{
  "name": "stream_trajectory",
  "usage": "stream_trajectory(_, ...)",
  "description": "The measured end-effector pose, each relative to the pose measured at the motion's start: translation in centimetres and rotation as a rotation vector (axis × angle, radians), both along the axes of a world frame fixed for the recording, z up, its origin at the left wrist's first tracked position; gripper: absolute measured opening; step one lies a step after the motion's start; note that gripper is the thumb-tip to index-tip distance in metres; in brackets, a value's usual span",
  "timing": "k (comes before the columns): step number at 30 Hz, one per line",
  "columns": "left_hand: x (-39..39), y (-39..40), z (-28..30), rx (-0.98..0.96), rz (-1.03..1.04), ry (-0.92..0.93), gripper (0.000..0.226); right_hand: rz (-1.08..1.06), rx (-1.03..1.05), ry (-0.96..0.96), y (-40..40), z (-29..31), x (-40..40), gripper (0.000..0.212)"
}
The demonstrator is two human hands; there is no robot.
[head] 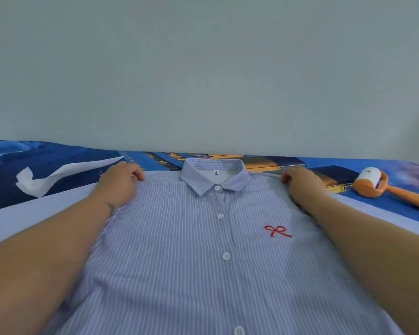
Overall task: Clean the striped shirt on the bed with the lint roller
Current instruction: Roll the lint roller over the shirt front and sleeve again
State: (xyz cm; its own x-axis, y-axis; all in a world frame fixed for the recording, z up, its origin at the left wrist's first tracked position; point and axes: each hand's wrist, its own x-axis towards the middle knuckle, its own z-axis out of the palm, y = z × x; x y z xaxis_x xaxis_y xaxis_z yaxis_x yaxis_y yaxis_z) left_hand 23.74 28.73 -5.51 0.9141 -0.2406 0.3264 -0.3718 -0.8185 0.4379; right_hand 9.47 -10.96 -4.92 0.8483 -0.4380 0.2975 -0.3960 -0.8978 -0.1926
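Two hands are placed on the shoulders of the striped shirt (203, 250), which is spread front-up on the bed (58, 153), collar toward the wall. Left hand (121, 182): set on the shirt's left shoulder seam, fingers curled down over the cloth edge, which is gripped at the fingertips. Right hand (300, 183): set on the opposite shoulder, fingers likewise curled and the fabric pinched at the seam. Both forearms are laid across the shirt front.

Shirt: blue-and-white vertical stripes, buttoned placket down the middle with white buttons, collar (214, 176) folded flat, small label seen inside the neck. A red bow emblem (277, 231) is stitched on the chest, near the right forearm.

Lint roller (373, 181): orange frame and handle, white sticky drum, laid on the bed just beyond the right-hand shoulder of the shirt, apart from both hands, handle pointed toward the right edge of view.

A white torn sheet (58, 176) is seen on the blue patterned bedcover, beyond the left hand. A pale plain wall (203, 68) is seen behind the bed.
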Motion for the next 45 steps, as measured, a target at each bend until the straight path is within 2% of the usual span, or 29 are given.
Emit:
stream_trajectory(4,0.8,-0.5,-0.1,0.003,0.015,0.007,0.03,-0.007,0.003,-0.013,-0.2,-0.2,0.3,0.024)
stream_trajectory(8,-0.6,-0.3,0.5,0.098,0.065,-0.012,0.028,0.037,0.06,0.128,0.1,0.5,-0.5,0.027)
stream_trajectory(10,-1.9,-0.3,0.7,0.086,0.005,-0.05,0.025,0.091,0.047,0.237,0.8,1.0,-1.6,0.036)
stream_trajectory(13,-5.4,-0.5,1.1,0.05,-0.193,-0.072,0.024,0.179,0.081,0.255,3.8,1.7,-5.3,0.045)
stream_trajectory(16,-10.3,-0.5,1.0,0.117,-0.318,-0.042,0.024,0.272,0.065,0.33,7.2,1.9,-10.3,0.056)
stream_trajectory(20,-16.5,0.6,0.9,0.135,-0.322,0.006,0.025,0.295,0.079,0.381,9.5,2.0,-15.3,0.067)
stream_trajectory(23,-20.8,2.1,0.9,0.133,-0.271,-0.038,0.027,0.291,0.052,0.418,11.2,2.2,-19.2,0.095)
stream_trajectory(24,-21.8,2.6,0.7,0.13,-0.24,-0.051,0.028,0.284,0.062,0.421,11.6,2.1,-20.2,0.095)
stream_trajectory(28,-25.9,5.9,0.8,0.146,0.043,-0.099,0.025,0.253,0.103,0.348,12.1,2.4,-24.4,0.07)
stream_trajectory(31,-28.3,9.5,0.9,0.176,0.212,0.048,0.028,0.155,0.131,0.293,11.0,2.3,-27.9,0.052)
stream_trajectory(34,-30.5,12.2,0.8,0.136,0.226,0.156,0.029,-0.008,0.109,0.283,10.2,1.7,-30.9,0.048)
stream_trajectory(39,-33.2,12.6,0.9,0.181,0.187,0.1,0.011,-0.227,0.138,0.249,10.7,1.7,-32.7,0.043)
stream_trajectory(45,-34.7,12.9,1.4,0.298,0.235,-0.048,0.01,-0.214,0.168,0.183,10.2,1.7,-34.0,0.024)
